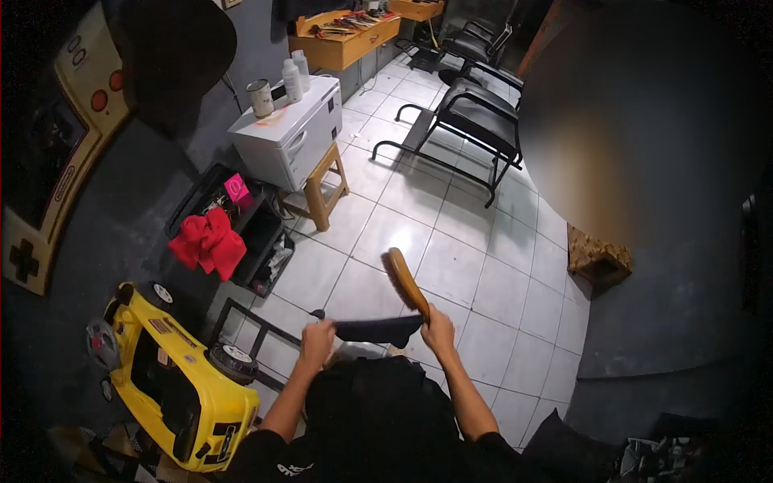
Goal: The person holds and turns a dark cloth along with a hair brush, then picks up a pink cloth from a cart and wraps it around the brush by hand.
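A strip of black cloth (pixel 370 328) is stretched level between my two hands in front of my body. My left hand (pixel 317 338) is closed on its left end, where a small dark tip sticks up past the fingers. My right hand (pixel 437 330) grips a wooden brush (pixel 407 280) by its lower end, and the cloth's right end meets the same hand. The brush tilts up and to the left, its dark bristles facing left. What kind of cloth item this is, I cannot make out.
To my left are a yellow ride-on toy car (pixel 181 378) and a black cart (pixel 262 241) with a red cloth (pixel 208 243). A white mini fridge (pixel 302 133) sits on a wooden stool (pixel 322 193). Black barber chairs (pixel 479 109) stand ahead on the tiled floor (pixel 386 233).
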A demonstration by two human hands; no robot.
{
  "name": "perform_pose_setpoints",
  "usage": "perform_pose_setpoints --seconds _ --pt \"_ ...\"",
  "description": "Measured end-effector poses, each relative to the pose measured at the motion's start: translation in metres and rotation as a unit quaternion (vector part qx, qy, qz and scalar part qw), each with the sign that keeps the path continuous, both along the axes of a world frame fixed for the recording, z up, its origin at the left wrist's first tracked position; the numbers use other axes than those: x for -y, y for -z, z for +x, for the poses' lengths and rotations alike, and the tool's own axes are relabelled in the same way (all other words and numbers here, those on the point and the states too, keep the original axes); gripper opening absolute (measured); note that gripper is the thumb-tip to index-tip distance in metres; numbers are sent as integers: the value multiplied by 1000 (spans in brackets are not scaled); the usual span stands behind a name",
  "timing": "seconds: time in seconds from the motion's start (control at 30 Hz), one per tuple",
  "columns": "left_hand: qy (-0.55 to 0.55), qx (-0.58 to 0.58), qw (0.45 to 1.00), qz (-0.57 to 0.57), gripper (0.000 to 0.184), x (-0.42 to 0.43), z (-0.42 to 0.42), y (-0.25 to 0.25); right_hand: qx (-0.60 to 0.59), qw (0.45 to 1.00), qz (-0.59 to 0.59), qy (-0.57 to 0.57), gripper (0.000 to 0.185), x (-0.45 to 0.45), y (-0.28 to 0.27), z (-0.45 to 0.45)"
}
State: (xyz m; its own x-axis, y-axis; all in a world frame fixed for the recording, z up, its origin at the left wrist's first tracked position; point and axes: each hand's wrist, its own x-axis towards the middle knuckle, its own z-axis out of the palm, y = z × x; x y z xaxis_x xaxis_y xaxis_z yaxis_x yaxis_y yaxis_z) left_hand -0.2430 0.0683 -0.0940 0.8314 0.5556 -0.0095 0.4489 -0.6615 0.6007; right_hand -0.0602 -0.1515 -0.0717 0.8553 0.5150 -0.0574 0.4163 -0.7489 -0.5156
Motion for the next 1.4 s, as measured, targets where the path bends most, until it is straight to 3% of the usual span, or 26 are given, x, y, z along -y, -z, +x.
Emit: perform_pose_setpoints --seconds 0.07,0.1,0.13,0.17,0.27,0.37,0.43,0.47,0.5,0.53,0.57,0.6,0.7,0.77,0.83,0.87,0.9,0.93,1.0,1.1,1.13,1.2,1.23,1.3,1.33,1.4 --pt "5 17 999 43 9 -26 24 8 16 1000 -22 -17 22 -11 1 22" --pt "-9 -32 995 90 6 -31 40 -14 32 999 -21 -15 25 -19 -8 32" --pt "2 -6 994 109 9 -42 52 -23 45 999 -21 -15 27 -26 -23 40" --pt "-38 136 964 227 8 -40 64 -51 95 994 51 -14 30 -31 -41 45" --pt "-12 240 945 223 15 -43 72 -124 184 960 210 7 40 -28 -96 55" --pt "56 341 916 205 28 -26 53 -135 191 933 303 31 47 -9 -114 41" --pt "94 291 943 135 32 -11 37 -110 247 922 296 -18 45 0 -91 24" --pt "116 264 954 84 34 -7 27 -79 275 915 293 -42 44 5 -80 15" --pt "128 168 976 56 36 -2 12 -35 230 945 223 -70 41 16 -54 3" --pt "139 72 987 28 38 1 -7 3 139 971 176 -80 39 35 -6 -10" --pt "217 -66 973 -46 38 1 -24 15 -62 995 -52 -55 42 66 45 -23" --pt "287 -201 929 -119 38 1 -37 24 -243 954 -153 -83 42 81 67 -28" --pt "240 -154 942 -177 32 5 -52 59 -226 958 -137 -110 27 89 72 -43" --pt "184 -80 968 -151 30 -4 -28 31 -196 974 -55 -97 26 85 102 -31" --pt "122 11 988 -99 30 -18 4 18 -137 990 17 -4 25 47 67 -7" --pt "85 65 992 -61 30 -25 19 16 -49 997 55 23 25 30 45 5" --pt "69 142 987 -28 32 -29 34 -2 -12 983 178 46 30 13 16 13" --pt "52 217 975 4 33 -31 46 -34 -14 986 125 108 34 0 -20 17" --pt "70 322 943 53 34 -27 56 -106 23 947 302 103 45 -7 -57 20" --pt "52 378 917 114 44 -13 44 -125 145 925 344 74 37 1 -75 10" --pt "52 383 916 112 46 -7 39 -116 168 938 301 32 36 8 -61 4" --pt "51 237 970 -5 42 4 21 -66 189 945 258 -74 35 11 -49 -11" --pt "72 152 984 -59 36 3 6 -15 87 977 177 -83 36 25 -18 -22" --pt "155 -164 969 -100 28 1 -33 37 -127 986 -41 -103 37 54 40 -39" --pt "171 -198 957 -126 28 2 -51 41 -236 950 -172 -112 39 65 54 -45" --pt "183 -158 954 -179 29 2 -65 43 -285 932 -145 -168 39 95 91 -52"
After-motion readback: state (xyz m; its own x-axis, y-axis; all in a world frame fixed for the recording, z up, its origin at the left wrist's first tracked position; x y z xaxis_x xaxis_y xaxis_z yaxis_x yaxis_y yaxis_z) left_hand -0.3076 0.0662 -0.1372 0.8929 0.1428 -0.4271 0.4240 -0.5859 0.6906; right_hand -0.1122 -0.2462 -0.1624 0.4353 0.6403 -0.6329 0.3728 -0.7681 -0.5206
